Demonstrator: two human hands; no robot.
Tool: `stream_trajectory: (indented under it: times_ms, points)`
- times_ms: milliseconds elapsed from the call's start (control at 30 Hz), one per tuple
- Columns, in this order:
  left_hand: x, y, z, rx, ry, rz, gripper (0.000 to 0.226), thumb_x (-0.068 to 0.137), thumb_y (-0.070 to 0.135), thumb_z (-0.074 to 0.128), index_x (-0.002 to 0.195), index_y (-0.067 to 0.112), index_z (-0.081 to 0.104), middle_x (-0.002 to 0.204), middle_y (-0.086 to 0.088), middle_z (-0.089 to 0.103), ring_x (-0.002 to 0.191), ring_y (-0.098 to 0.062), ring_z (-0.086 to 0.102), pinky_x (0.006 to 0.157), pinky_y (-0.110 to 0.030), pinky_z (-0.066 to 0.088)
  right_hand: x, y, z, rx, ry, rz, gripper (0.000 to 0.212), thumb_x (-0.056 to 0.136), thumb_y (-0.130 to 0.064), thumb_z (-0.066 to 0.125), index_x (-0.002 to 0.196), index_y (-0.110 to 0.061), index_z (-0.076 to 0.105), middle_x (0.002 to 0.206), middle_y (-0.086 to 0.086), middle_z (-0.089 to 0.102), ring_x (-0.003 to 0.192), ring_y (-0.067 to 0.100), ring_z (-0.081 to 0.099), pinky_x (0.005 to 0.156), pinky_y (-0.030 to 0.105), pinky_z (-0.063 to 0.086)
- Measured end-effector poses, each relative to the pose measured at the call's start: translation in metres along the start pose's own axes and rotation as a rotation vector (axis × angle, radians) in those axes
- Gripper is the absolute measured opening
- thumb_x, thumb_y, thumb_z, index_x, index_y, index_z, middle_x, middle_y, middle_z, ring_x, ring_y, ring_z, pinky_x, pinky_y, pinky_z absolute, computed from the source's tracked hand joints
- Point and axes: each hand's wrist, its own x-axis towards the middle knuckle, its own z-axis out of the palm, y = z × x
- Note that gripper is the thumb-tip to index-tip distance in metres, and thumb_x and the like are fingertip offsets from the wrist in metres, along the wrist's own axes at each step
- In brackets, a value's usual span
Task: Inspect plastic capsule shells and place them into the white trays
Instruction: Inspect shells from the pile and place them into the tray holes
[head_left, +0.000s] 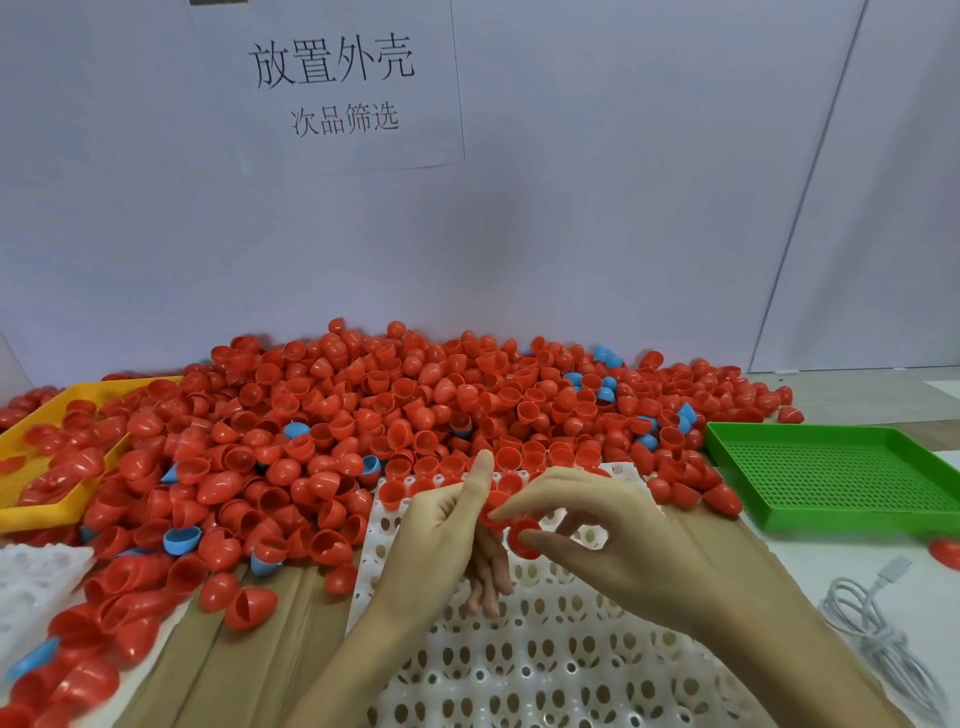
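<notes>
Hands are meeting over the far part of a white tray (545, 649), which is lying near and centre on the table with rows of holed cups. Fingers of the right hand (597, 530) are curling round a red capsule shell (521, 538), with thumb and forefinger pinching it just above the tray's cups. Beside it, the left hand (441, 525) is standing with its forefinger stretched upward and its thumb bent toward that shell; other red shells seem to be sitting between its fingers, though how firmly it is gripping them cannot be told. Along the tray's far edge, a row of seated shells (447, 486) is showing, open ends up. Beyond the tray, a big heap of shells (415, 405) is spreading from left to right against the pale wall, mostly red with a few blue shells (182, 539) mixed in. At far left, a yellow tray (52, 512) is holding more red shells, and a second white tray (31, 577) is lying near it at the left edge. On the right, a green perforated tray (831, 473) is sitting apart from the heap, and a coiled white cable (872, 623) is lying nearer. A paper sign (332, 83) with printed characters is hanging on the wall.
</notes>
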Motion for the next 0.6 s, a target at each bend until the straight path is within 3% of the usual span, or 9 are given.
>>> stream_trajectory:
  times_ms: [300,433,600]
  points:
    - [0.003,-0.001,0.001,-0.021,-0.014,-0.045,0.069,0.107,0.058,0.027,0.092,0.000,0.061,0.065,-0.030,0.067,0.042,-0.029,0.060,0.038,-0.025,0.044,0.000,0.019,-0.023,0.065,0.197,0.102,0.024,0.091,-0.011,0.076,0.111,-0.025,0.081,0.099,-0.016,0.081,0.091,0.006,0.078,0.083,0.022,0.063]
    - [0.003,-0.003,0.001,0.017,-0.026,-0.047,0.061,0.110,0.049,0.030,0.099,-0.004,0.059,0.065,-0.026,0.068,0.044,-0.029,0.061,0.039,-0.026,0.045,-0.006,0.050,-0.051,-0.101,0.438,0.219,0.030,0.088,-0.001,0.080,0.103,-0.028,0.082,0.095,-0.018,0.080,0.090,0.001,0.077,0.087,0.019,0.060]
    - [0.004,-0.004,0.001,0.059,-0.069,-0.062,0.060,0.109,0.045,0.037,0.090,-0.005,0.063,0.064,-0.027,0.068,0.046,-0.032,0.063,0.040,-0.027,0.047,-0.012,0.077,-0.055,-0.310,0.434,0.353,0.023,0.092,-0.001,0.077,0.104,-0.020,0.083,0.099,-0.013,0.078,0.093,-0.003,0.071,0.091,0.019,0.057]
